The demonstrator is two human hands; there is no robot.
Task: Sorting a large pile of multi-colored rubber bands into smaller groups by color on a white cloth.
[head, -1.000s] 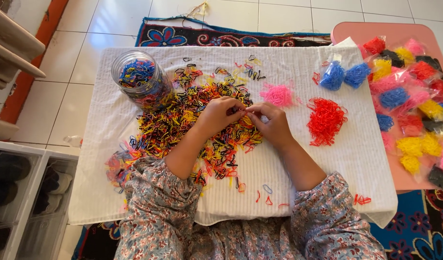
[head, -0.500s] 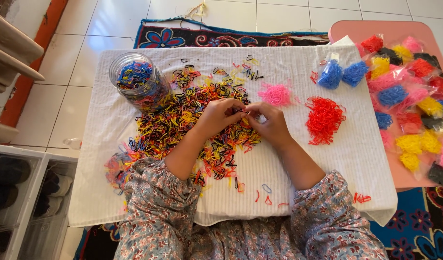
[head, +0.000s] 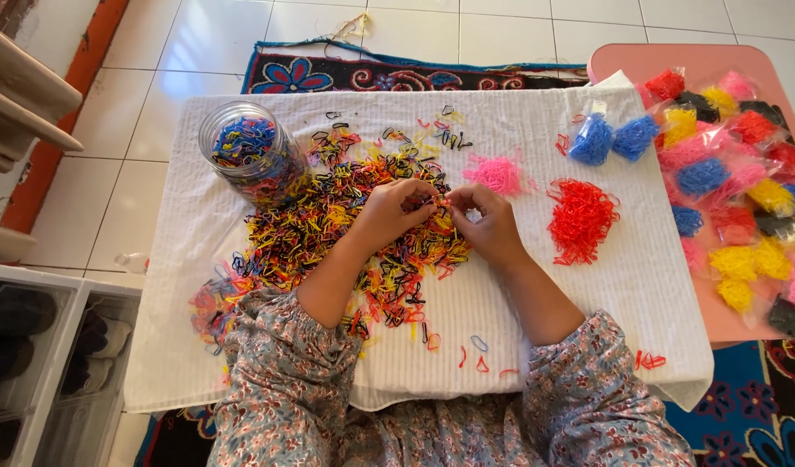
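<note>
A big mixed heap of small rubber bands (head: pixel 328 225), yellow, red, black and blue, lies on a white cloth (head: pixel 518 337). My left hand (head: pixel 395 212) and my right hand (head: pixel 488 223) meet over the heap's right side, fingertips pinched together on a few small bands. To the right lies a sorted red pile (head: pixel 581 220). A smaller pink pile (head: pixel 495 175) sits just behind my right hand.
A clear jar (head: pixel 246 151) of mixed bands stands at the cloth's back left. Two blue bagged bundles (head: pixel 612 138) lie at the back right. Several small bags of sorted colours cover a pink table (head: pixel 631 60) on the right. Shelves stand at the left.
Both hands stay together over the heap, with only small finger movement. The view has shifted slightly.
</note>
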